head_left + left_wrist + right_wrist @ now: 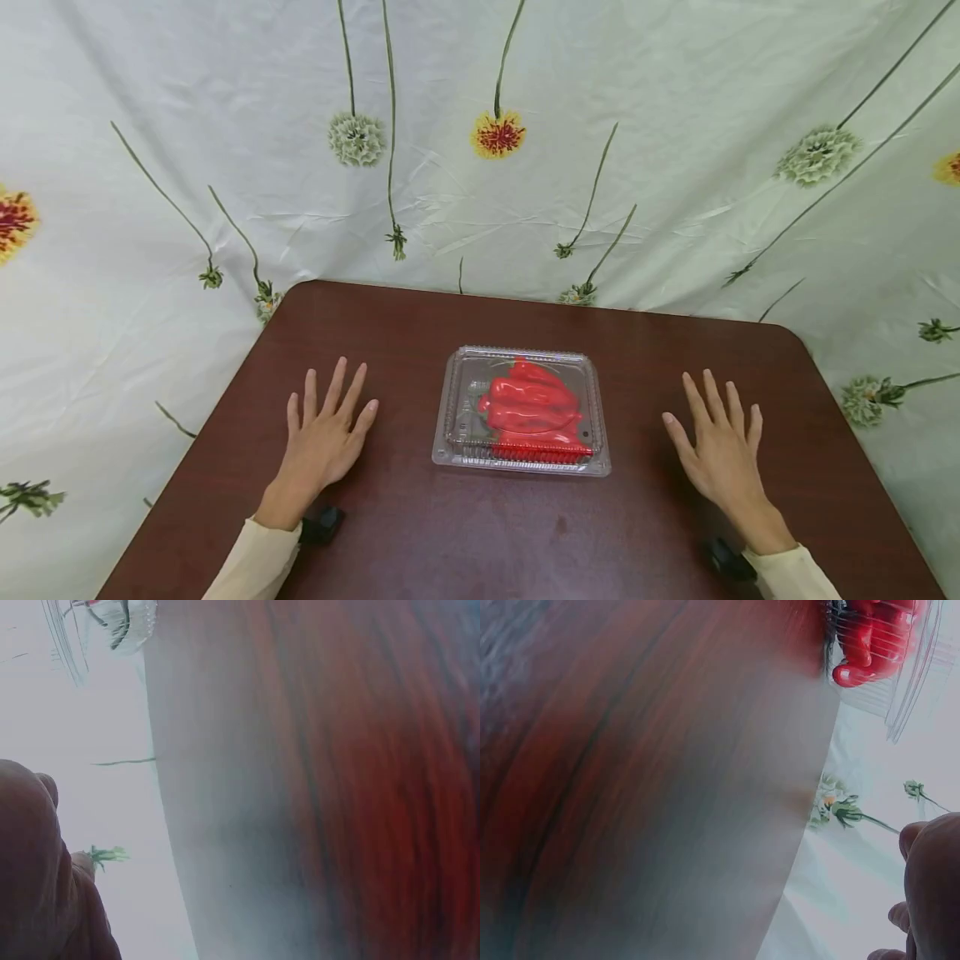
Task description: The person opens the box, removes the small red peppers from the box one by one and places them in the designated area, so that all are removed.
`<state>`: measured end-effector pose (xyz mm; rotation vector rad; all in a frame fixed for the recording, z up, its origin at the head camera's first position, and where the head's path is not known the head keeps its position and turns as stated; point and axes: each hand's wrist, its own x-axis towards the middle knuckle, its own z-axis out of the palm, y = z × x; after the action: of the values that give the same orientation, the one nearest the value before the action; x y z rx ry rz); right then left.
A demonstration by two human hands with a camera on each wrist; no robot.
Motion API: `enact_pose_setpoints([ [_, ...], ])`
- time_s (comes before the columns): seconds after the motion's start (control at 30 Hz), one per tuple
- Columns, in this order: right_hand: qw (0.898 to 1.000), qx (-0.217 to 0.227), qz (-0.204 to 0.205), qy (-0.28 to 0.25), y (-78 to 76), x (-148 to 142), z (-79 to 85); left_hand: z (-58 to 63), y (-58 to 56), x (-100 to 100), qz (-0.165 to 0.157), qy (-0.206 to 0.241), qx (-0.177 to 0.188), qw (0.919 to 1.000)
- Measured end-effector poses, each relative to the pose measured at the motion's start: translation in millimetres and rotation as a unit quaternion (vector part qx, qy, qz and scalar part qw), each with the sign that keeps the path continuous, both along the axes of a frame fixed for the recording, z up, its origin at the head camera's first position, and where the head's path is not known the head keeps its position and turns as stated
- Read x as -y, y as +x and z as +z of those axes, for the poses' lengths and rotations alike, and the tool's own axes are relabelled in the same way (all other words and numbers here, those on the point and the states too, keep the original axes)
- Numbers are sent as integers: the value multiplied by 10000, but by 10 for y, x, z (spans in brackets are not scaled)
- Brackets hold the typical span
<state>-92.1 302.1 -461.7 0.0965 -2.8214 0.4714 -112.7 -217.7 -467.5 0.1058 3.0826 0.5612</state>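
A clear plastic clamshell box (468, 375) with its lid down lies mid-table, and several red peppers (532, 404) show through it. My left hand (322, 437) rests palm down to the left of the box, fingers spread and straight. To the right of the box lies my right hand (720, 458), also palm down with straight, spread fingers. Both hands are apart from the box and hold nothing. In the right wrist view the peppers (874, 637) appear at the top; the left wrist view catches only a corner of the box (139, 626).
A dark reddish-brown table (510, 533) with rounded far corners carries the box and both hands. Behind it and along its sides hangs a white cloth (450, 200) printed with flowers and stems. A black strap device (322, 525) sits at the left wrist, another device (729, 560) at the right.
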Motion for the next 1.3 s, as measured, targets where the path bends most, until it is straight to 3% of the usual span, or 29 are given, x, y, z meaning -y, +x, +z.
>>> enact_pose_setpoints([
  [0.3,9999,-101,82,-31,10,80,14,23,30,-74,-59,24,29,10000],
  [0.7,9998,-118,161,-43,35,163,19,-33,32,-222,-206,293,36,9994],
  [1.3,9992,-119,375,8,55,323,-16,-47,98,-424,-722,1078,11,9915],
])
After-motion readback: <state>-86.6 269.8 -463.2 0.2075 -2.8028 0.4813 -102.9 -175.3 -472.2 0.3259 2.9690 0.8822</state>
